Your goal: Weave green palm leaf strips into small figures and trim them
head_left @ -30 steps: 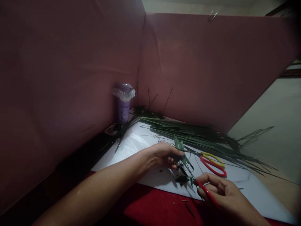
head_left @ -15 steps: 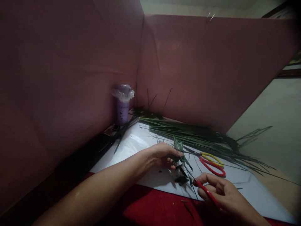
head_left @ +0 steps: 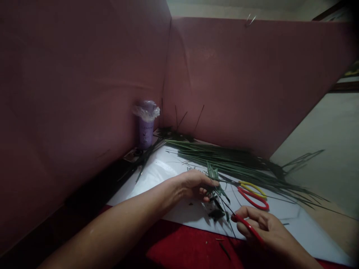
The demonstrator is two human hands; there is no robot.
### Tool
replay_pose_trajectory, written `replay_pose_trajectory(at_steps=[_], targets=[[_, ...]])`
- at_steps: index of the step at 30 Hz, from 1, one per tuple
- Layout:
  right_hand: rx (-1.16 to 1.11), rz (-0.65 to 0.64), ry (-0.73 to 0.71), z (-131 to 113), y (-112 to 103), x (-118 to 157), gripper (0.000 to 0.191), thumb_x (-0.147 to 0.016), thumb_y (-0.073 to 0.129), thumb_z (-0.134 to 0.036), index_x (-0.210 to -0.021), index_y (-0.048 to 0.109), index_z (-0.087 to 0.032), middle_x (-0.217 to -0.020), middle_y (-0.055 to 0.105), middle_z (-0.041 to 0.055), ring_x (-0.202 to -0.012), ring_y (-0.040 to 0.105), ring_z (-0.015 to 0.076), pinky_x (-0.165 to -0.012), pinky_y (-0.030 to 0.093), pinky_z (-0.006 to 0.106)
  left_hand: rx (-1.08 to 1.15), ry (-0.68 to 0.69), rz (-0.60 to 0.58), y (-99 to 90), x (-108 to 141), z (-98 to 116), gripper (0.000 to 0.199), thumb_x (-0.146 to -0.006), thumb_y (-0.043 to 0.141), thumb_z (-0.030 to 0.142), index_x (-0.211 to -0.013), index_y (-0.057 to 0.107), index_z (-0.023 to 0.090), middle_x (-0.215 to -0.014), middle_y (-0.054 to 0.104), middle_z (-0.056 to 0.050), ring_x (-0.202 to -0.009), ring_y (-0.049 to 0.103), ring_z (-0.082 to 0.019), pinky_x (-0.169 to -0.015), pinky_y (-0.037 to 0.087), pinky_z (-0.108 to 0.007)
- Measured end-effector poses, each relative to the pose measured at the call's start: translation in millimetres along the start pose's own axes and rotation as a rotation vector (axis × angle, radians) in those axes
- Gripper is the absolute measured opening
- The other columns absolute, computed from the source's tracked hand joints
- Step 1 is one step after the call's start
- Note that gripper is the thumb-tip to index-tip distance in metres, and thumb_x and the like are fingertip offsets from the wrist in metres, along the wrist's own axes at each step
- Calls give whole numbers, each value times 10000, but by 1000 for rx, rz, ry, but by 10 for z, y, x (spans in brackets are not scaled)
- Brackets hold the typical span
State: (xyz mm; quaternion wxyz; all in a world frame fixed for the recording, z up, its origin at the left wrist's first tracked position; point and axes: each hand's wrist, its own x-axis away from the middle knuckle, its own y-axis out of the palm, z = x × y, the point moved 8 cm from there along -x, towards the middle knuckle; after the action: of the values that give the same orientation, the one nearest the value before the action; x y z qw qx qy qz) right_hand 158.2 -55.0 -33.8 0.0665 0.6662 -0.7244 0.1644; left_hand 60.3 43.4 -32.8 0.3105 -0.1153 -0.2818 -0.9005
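My left hand [head_left: 198, 183] is closed on a small bundle of folded green leaf strips [head_left: 212, 172], pinched between thumb and fingers above the white board. Loose ends of the strips stick out upward and toward the lower right. My right hand [head_left: 258, 226], lower right, is closed round red-handled scissors [head_left: 246, 224]. Their thin metal blades point up and left, with the tips at the leaf strips beside my left fingers. A second pair of scissors [head_left: 254, 194], with one yellow and one red handle loop, lies on the board just beyond my right hand.
A pile of long green leaves [head_left: 224, 155] stretches across the back of the white board [head_left: 179, 211]. A purple tumbler [head_left: 146, 130] with clear plastic round its top stands in the corner. Pink panels [head_left: 238, 74] rise behind and left. Red cloth [head_left: 179, 243] lies in front, with scraps on it.
The scissors have turned slightly in my right hand, and more of their bright metal shows at the leaf strips. My left hand has stayed in place.
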Motion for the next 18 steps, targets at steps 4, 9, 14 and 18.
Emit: replay_pose_trajectory(at_steps=[4,9,14,18], targets=[[-1,3,8,4,0,0,427,-479,782,-464,-647,510,-181,-390,264,-115,-374,180,21,-398,122,172,7,4,1,-9,-14,-2,145,-646,659,125,-583,530,102,-465,499,17,-375,411,-73,-388,367,-212],[-12,-10,7,-3,10,5,452,-481,783,-487,-655,502,-178,-386,289,-112,-369,195,22,-401,127,175,8,-4,-9,-11,-29,-16,133,-642,651,129,-586,533,102,-475,510,13,-380,422,-75,-381,363,-211],[-16,-22,-16,-42,36,16,450,-480,784,-491,-648,503,-182,-395,226,-123,-391,151,25,-406,102,183,1,-9,-11,3,-10,-8,115,-657,632,125,-590,542,99,-482,520,11,-388,445,-76,-380,372,-203],[-15,-43,-7,-38,65,22,469,-496,756,-540,-664,499,-186,-406,233,-122,-388,150,26,-405,104,188,-5,-12,-2,5,-5,0,131,-680,610,110,-571,536,101,-454,508,18,-360,420,-69,-366,381,-201]])
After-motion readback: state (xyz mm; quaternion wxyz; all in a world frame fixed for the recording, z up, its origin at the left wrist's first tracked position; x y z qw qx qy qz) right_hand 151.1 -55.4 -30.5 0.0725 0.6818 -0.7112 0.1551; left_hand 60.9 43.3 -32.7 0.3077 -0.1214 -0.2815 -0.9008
